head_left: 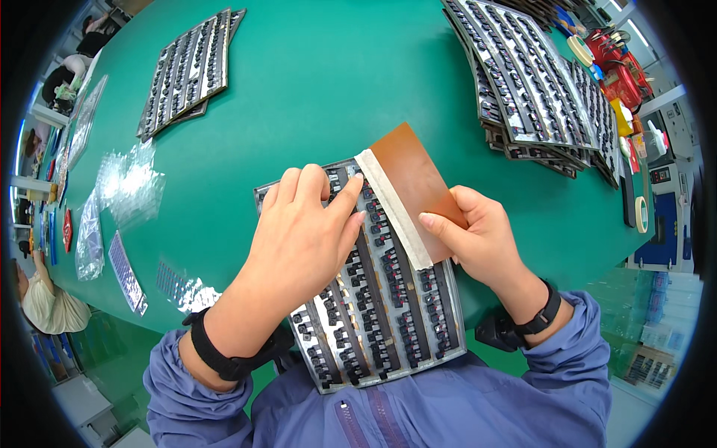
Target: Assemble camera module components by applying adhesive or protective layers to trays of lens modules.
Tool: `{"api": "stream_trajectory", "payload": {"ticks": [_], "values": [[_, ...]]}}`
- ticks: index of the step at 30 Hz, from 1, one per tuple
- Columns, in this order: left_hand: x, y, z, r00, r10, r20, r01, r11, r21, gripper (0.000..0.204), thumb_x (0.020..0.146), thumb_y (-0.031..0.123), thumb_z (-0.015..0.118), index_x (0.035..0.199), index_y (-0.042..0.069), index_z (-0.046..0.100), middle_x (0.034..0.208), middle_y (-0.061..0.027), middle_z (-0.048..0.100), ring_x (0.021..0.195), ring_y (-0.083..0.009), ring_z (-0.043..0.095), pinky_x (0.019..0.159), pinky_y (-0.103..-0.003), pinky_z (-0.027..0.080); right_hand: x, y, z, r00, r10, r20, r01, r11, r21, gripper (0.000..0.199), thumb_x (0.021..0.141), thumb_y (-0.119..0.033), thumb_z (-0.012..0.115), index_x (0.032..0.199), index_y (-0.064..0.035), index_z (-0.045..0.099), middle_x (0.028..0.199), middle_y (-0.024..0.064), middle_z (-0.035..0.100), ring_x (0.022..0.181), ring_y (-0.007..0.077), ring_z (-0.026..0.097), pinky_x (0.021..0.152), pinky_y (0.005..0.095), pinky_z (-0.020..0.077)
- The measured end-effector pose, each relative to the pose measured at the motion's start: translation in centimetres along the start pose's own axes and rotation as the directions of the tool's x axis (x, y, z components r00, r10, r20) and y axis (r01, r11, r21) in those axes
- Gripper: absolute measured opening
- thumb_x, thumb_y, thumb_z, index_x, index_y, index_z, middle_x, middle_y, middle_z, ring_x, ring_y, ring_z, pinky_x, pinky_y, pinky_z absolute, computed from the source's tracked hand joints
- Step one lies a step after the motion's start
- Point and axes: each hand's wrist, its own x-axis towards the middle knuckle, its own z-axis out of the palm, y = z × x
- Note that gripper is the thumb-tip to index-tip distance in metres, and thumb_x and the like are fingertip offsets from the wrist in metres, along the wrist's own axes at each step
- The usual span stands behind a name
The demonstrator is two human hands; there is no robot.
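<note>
Head view: metal tray of small black parts at near edge of green counter, over lap. Left hand flat on tray, grip released, fingertips pressing. Right hand grip grasping brown sheet with white strip, lying on tray's far right. Tray stacks far right.
</note>
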Motion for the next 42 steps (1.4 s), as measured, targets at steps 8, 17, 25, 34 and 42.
{"api": "stream_trajectory", "payload": {"ticks": [8, 17, 25, 34, 42], "values": [[-1.5, 1.6, -2.4, 0.999, 0.050, 0.018, -0.049, 0.997, -0.059, 0.052, 0.079, 0.023, 0.071, 0.125, 0.003, 0.057, 0.097, -0.0121, 0.047, 0.092, -0.0292, 0.048, 0.084, -0.041, 0.041, -0.8, -0.4, -1.7, 0.994, 0.111, 0.020, -0.109, 0.898, 0.426, 0.020, 0.090, -0.014, 0.065, 0.104, -0.0008, 0.062, 0.078, -0.0004, 0.064, 0.049, -0.0001, 0.045, 0.040, 0.0172, 0.0315], [-11.5, 4.6, -1.4, 0.922, 0.336, 0.189, -0.276, 0.917, -0.287, 0.061, 0.065, 0.045, 0.082, 0.113, 0.011, 0.063, 0.105, -0.0081, 0.048, 0.113, -0.0314, 0.046, 0.102, -0.051, 0.037, -7.3, -0.3, -4.3, 0.998, 0.062, -0.005, -0.059, 0.962, 0.268, 0.021, 0.089, -0.013, 0.068, 0.104, 0.0010, 0.062, 0.086, -0.0001, 0.065, 0.067, 0.0021, 0.055, 0.056, 0.0179, 0.0429], [-9.7, 3.3, 0.8, 0.985, 0.144, -0.098, -0.161, 0.967, -0.197, 0.049, 0.066, 0.035, 0.081, 0.105, 0.011, 0.063, 0.106, -0.0080, 0.048, 0.110, -0.0322, 0.047, 0.100, -0.056, 0.035, -10.3, -0.1, -3.8, 0.993, -0.007, 0.122, 0.003, 0.999, 0.036, 0.013, 0.085, -0.005, 0.070, 0.093, 0.0023, 0.064, 0.079, 0.0017, 0.065, 0.069, 0.0042, 0.057, 0.059, 0.0217, 0.0445], [-9.4, 3.1, 1.8, 0.929, 0.249, -0.273, -0.318, 0.915, -0.247, 0.023, 0.067, 0.017, 0.079, 0.088, 0.021, 0.073, 0.087, 0.0016, 0.053, 0.091, -0.0177, 0.056, 0.098, -0.045, 0.039, -9.7, 0.0, -3.8, 0.962, -0.110, 0.251, 0.159, 0.970, -0.183, 0.014, 0.078, -0.009, 0.074, 0.071, -0.0020, 0.064, 0.051, 0.0017, 0.054, 0.043, 0.0078, 0.049, 0.041, 0.0240, 0.0333], [-9.2, 2.7, 2.1, 0.916, 0.321, -0.238, -0.378, 0.891, -0.251, 0.028, 0.060, 0.026, 0.083, 0.087, 0.024, 0.076, 0.087, 0.0031, 0.053, 0.092, -0.0197, 0.053, 0.098, -0.048, 0.037, -9.6, 0.1, -3.8, 0.955, -0.107, 0.277, 0.164, 0.968, -0.190, 0.015, 0.076, -0.006, 0.074, 0.068, -0.0017, 0.062, 0.048, 0.0021, 0.048, 0.041, 0.0094, 0.044, 0.040, 0.0266, 0.0302]]}}
